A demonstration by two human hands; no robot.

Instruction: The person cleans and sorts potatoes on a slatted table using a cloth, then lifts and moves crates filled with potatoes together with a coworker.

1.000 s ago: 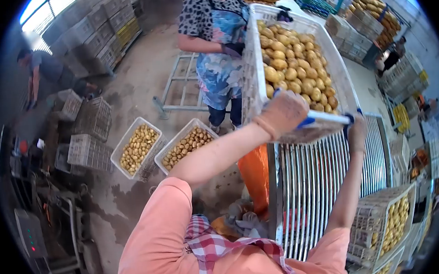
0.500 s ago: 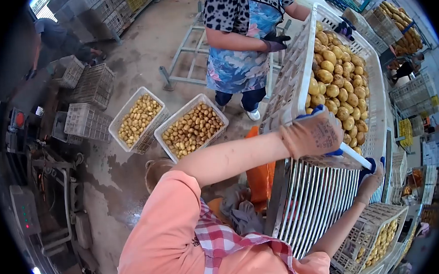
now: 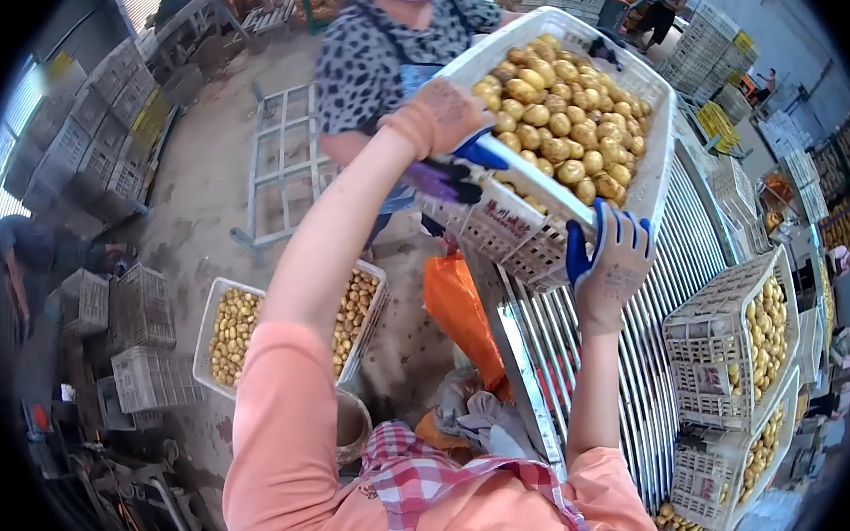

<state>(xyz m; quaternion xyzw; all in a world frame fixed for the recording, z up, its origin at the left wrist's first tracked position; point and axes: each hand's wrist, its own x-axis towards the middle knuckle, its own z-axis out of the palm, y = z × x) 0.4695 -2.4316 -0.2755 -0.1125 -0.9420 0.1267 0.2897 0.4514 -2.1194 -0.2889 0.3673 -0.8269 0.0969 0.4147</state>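
A white plastic crate full of potatoes is held tilted above a slatted metal roller surface. My left hand, in a tan and blue glove, is closed over the crate's near rim at the left. At the near right corner, my right hand, gloved alike, has its fingers over the rim and its thumb apart against the side. Across from me, a co-worker's purple-gloved hand is at the crate's left side. Another dark glove shows at the far rim.
Two potato crates stand on the floor at left, partly behind my left arm. More filled crates are stacked at right beside the rollers. An orange cloth or sack hangs by the frame. A metal rack lies behind the co-worker.
The crate has swung left and turned, its near end rising off the rollers. Both my hands moved with it. The co-worker's near hand has moved down to the crate's side. My view has shifted.
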